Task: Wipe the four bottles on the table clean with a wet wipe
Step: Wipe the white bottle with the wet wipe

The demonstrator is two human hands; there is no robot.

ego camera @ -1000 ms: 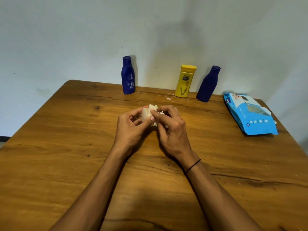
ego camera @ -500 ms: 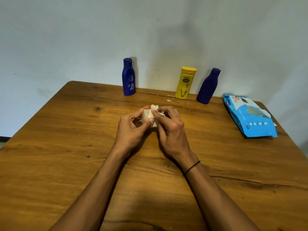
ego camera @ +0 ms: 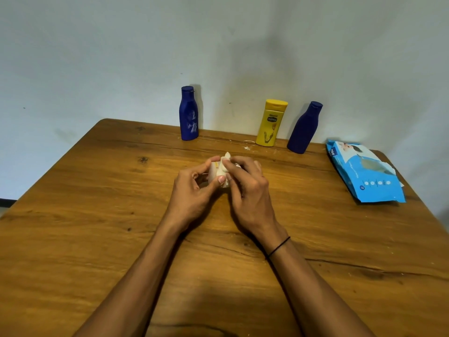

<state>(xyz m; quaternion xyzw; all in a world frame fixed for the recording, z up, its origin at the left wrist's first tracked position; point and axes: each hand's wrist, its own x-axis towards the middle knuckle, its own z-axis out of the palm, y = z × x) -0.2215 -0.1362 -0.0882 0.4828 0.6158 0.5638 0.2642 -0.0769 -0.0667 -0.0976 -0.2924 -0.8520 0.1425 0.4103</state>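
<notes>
Head view shows your left hand [ego camera: 194, 190] gripping a small pale bottle [ego camera: 213, 171] mid-table while your right hand [ego camera: 247, 190] pinches the wipe [ego camera: 224, 166] against it. Three bottles wait by the wall: blue [ego camera: 188, 115], yellow [ego camera: 270, 124], blue [ego camera: 303, 128]; which are already clean, I cannot tell.

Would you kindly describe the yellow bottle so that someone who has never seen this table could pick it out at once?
Start at the far edge of the wooden table, where three bottles stand in a row against the pale wall. The yellow bottle is the middle one, between the left blue bottle and the right blue bottle. It alone is yellow, with a broad flat cap instead of a narrow neck.
</notes>
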